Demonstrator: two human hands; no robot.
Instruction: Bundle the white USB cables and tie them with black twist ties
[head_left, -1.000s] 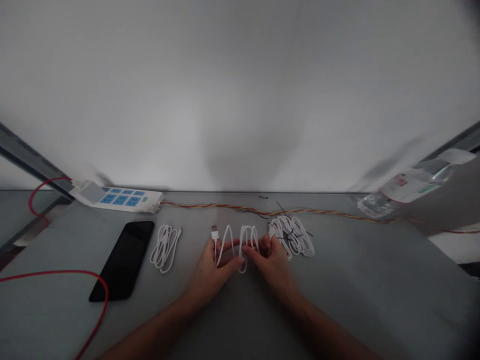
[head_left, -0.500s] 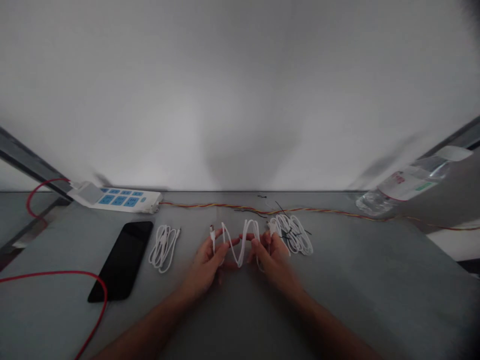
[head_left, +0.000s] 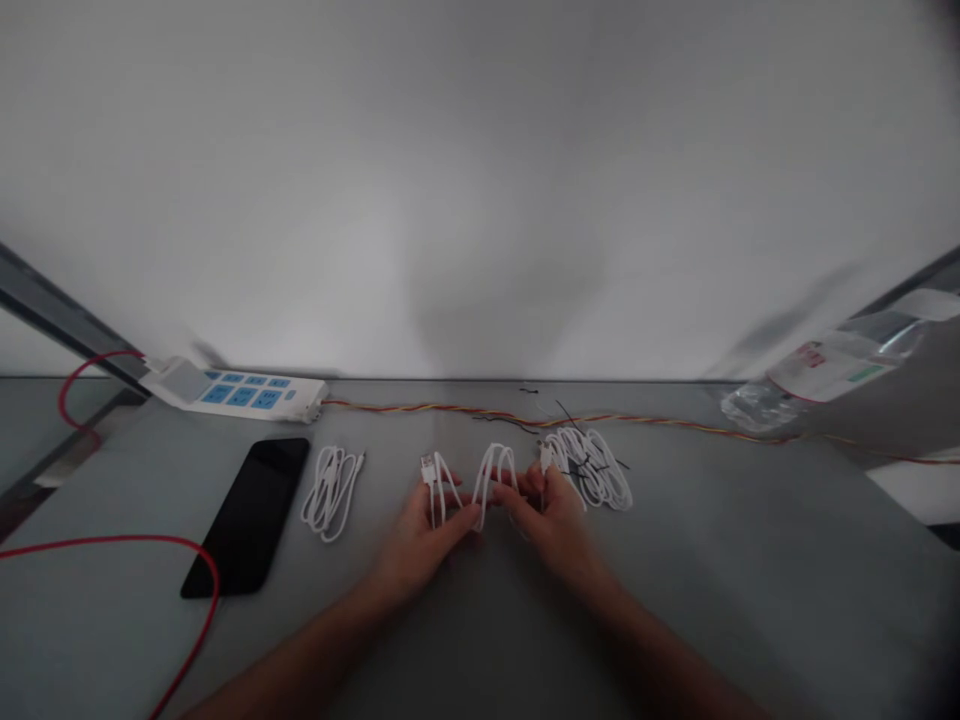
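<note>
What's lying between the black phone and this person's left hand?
One coiled white cable lies on the grey table between the black phone and the left hand, touching neither, as the head view shows.

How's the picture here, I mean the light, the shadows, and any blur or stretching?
Head view, overall: dim light, right-hand corners darkened; head view, back: a broad soft shadow on the wall, another by the bottle, which looks stretched; head view, centre: left hand and right hand slightly soft, the white cable between them still distinct.
</note>
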